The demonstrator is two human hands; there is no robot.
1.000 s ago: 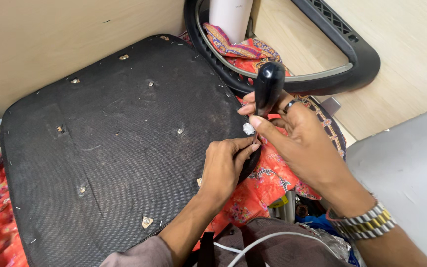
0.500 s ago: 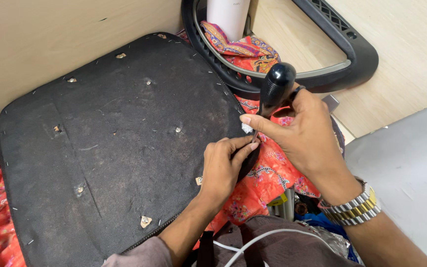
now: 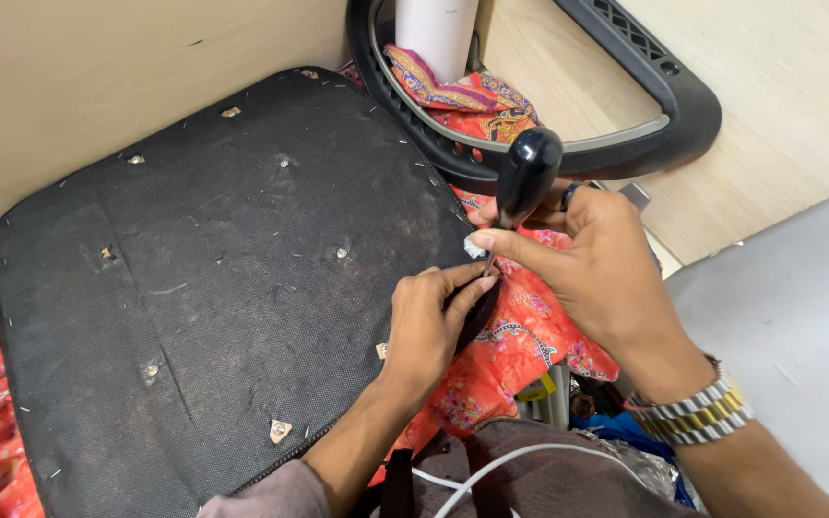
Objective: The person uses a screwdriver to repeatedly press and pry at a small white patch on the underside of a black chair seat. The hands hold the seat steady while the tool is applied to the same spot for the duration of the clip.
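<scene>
A black fabric-covered seat base (image 3: pixel 203 278) lies upside down, dotted with staples and small metal fittings. My left hand (image 3: pixel 429 321) pinches the fabric at its right edge. My right hand (image 3: pixel 597 269) grips a tool with a rounded black handle (image 3: pixel 527 175), its tip pointing down at the spot where my left fingers press. A metal watch band (image 3: pixel 698 412) sits on my right wrist.
Red patterned cloth (image 3: pixel 520 336) lies beneath the seat's right edge and at the far left. A black plastic chair frame (image 3: pixel 626 144) rests on the wooden floor at the top. A white cylinder (image 3: pixel 438 34) stands inside it. A brown bag (image 3: pixel 549 475) with a white cable is at the bottom.
The tool's handle has tilted upward and to the right as my right hand shifted slightly. My left hand stays pinching the seat edge.
</scene>
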